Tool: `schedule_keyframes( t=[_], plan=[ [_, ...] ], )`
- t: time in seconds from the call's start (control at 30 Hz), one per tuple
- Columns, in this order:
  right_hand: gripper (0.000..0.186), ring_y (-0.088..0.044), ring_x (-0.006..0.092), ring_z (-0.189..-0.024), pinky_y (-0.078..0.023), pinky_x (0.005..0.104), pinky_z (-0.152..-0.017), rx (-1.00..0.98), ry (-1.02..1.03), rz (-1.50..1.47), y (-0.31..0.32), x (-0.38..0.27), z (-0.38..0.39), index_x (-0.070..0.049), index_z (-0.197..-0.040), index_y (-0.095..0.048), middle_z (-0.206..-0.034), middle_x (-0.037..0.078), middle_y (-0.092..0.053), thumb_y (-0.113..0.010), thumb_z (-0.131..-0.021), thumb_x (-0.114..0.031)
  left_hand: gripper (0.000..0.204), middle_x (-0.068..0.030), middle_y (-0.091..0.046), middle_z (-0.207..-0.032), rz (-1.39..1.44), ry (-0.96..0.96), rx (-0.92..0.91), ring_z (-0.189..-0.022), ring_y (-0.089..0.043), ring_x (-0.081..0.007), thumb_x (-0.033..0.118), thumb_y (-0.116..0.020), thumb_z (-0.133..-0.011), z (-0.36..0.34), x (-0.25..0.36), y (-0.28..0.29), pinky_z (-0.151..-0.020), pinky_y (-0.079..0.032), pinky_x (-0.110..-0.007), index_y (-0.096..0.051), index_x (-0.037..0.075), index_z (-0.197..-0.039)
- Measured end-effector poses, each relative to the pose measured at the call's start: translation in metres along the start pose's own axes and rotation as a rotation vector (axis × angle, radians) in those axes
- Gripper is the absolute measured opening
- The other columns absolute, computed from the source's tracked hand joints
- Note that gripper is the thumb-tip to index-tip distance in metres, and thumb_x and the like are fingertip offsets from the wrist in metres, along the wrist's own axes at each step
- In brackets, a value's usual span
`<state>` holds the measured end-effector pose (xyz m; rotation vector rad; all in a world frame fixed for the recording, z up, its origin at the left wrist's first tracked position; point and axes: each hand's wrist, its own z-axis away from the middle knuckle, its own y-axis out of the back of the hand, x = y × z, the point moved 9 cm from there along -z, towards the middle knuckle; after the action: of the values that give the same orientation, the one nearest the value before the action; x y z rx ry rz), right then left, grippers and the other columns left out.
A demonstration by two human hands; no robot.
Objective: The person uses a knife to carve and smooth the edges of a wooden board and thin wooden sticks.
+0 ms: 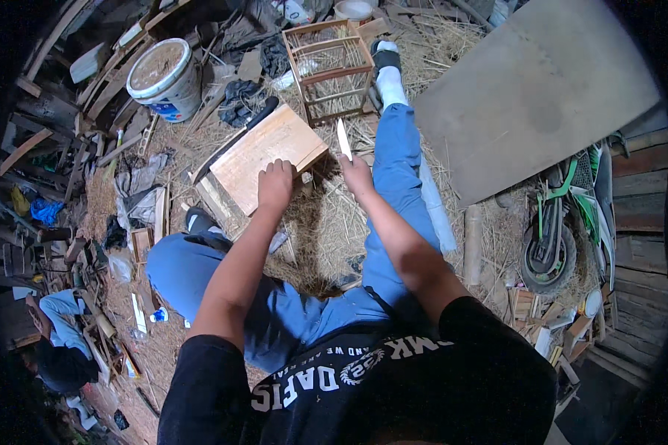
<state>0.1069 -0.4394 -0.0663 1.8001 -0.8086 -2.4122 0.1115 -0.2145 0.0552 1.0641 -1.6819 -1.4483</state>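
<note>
A thick, light wooden board [263, 152] lies tilted in front of me, a little left of the middle. My left hand [275, 184] is closed over its near edge, with the fingers bent on the top face and the thumb hidden. Just right of the board, my right hand [357, 175] is wrapped round the lower end of a pale, flat, pointed strip [344, 139]. The strip stands up from the fist, tip away from me; it looks like wood, but I cannot tell surely. Along the board's far left side rests a long dark curved tool [234, 141] with a black handle.
A small slatted wooden frame [330, 70] stands beyond the board, near my outstretched right foot. A white bucket [162, 78] is at the far left. A large grey panel [534, 96] leans over a green motorbike [560, 222] at right. Another person [59, 341] sits at lower left.
</note>
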Motion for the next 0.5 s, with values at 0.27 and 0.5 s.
schedule_keyframes(
  t=[0.27, 0.5],
  plan=[
    [0.030, -0.041, 0.0073, -0.051, -0.032, 0.0276, -0.046, -0.073, 0.000, -0.345, 0.017, -0.076, 0.050, -0.007, -0.089, -0.062, -0.062, -0.004, -0.048, -0.055, -0.102, -0.032, 0.023, -0.0206, -0.064, -0.078, 0.680, 0.482, 0.281, -0.070, -0.066, -0.0394, 0.021, -0.050, -0.100, -0.029, -0.061, 0.046, -0.065, -0.052, -0.051, -0.057, -0.001, -0.101],
    [0.033, -0.041, 0.0052, -0.057, -0.033, 0.0239, -0.052, -0.133, 0.070, -0.454, 0.080, -0.159, 0.073, -0.007, -0.083, -0.060, -0.066, -0.005, -0.049, -0.052, -0.104, -0.032, 0.019, 0.0039, -0.042, -0.071, 2.016, 0.262, 0.110, -0.054, -0.033, -0.0053, 0.028, -0.048, -0.107, -0.048, -0.002, 0.199, -0.049, -0.031, -0.023, -0.046, 0.011, -0.098]
  ],
)
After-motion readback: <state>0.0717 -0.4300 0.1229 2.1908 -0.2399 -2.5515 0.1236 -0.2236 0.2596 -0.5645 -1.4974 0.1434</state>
